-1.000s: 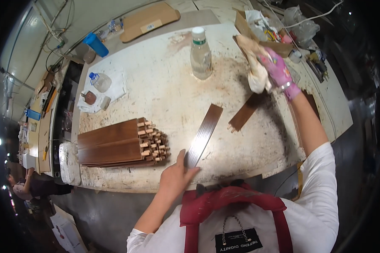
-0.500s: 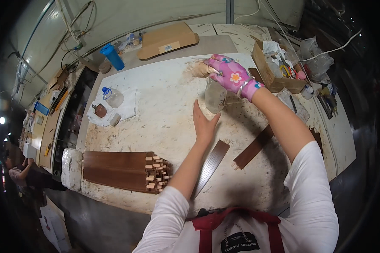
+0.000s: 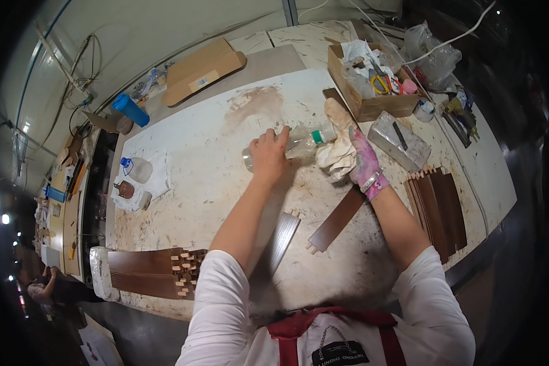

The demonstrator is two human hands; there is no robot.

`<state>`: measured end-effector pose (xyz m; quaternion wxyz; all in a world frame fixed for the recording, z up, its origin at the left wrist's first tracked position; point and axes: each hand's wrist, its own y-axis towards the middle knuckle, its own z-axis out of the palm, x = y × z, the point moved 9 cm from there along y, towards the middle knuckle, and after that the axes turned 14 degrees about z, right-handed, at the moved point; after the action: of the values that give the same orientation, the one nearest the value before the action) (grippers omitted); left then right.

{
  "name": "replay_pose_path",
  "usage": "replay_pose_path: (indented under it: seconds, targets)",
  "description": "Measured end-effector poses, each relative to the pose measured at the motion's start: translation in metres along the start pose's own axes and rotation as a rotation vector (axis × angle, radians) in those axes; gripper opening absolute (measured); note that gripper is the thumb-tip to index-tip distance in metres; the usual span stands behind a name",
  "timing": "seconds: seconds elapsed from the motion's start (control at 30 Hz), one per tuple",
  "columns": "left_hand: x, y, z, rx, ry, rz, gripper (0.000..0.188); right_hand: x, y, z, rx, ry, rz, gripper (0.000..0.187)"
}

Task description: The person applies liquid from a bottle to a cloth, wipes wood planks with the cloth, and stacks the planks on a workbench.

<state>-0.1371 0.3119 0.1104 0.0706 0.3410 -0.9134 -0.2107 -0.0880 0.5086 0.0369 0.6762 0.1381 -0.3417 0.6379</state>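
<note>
My bare left hand (image 3: 269, 154) is wrapped round a clear plastic bottle (image 3: 300, 141) with a green ring at its neck. The bottle is tipped sideways, its neck pointing right at a crumpled cream cloth (image 3: 338, 149). My right hand (image 3: 365, 160), in a pink flowered glove, grips that cloth, and its fingers are partly hidden behind the folds. Nearer to me a brown wooden slat (image 3: 337, 221) with pegged ends lies on the table, and a second slat (image 3: 282, 241) beside it shines in the light.
A stack of brown slats (image 3: 143, 271) lies at the left, another stack (image 3: 438, 213) at the right. Behind my right hand are a wooden box (image 3: 378, 108) of tools and a wrapped block (image 3: 399, 143). A blue bottle (image 3: 130, 110) and flat cardboard (image 3: 204, 70) stand farther back.
My left hand has closed on the bottle, which has gone from near upright to tipped sideways. My gloved hand has moved right and nearer with the cloth. The whole view has shifted.
</note>
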Motion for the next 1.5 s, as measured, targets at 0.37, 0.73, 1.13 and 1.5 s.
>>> replay_pose_path:
  seconds: [0.37, 0.73, 1.13, 1.5]
  targets:
    - [0.016, -0.021, -0.035, 0.123, 0.303, 0.189, 0.060, -0.082, -0.002, 0.005, 0.217, 0.218, 0.344, 0.044]
    - [0.042, -0.031, -0.030, 0.116, 0.325, 0.203, 0.056, -0.126, 0.022, 0.004, 0.136, 0.303, 0.569, 0.040]
    - [0.148, -0.036, -0.003, -0.282, -0.295, -0.505, 0.077, -0.061, 0.035, 0.125, 0.333, 0.185, 0.452, 0.045]
    - [0.134, -0.105, 0.002, -0.633, -0.598, -0.945, 0.071, -0.118, -0.039, 0.038, 0.271, 0.269, 0.622, 0.047]
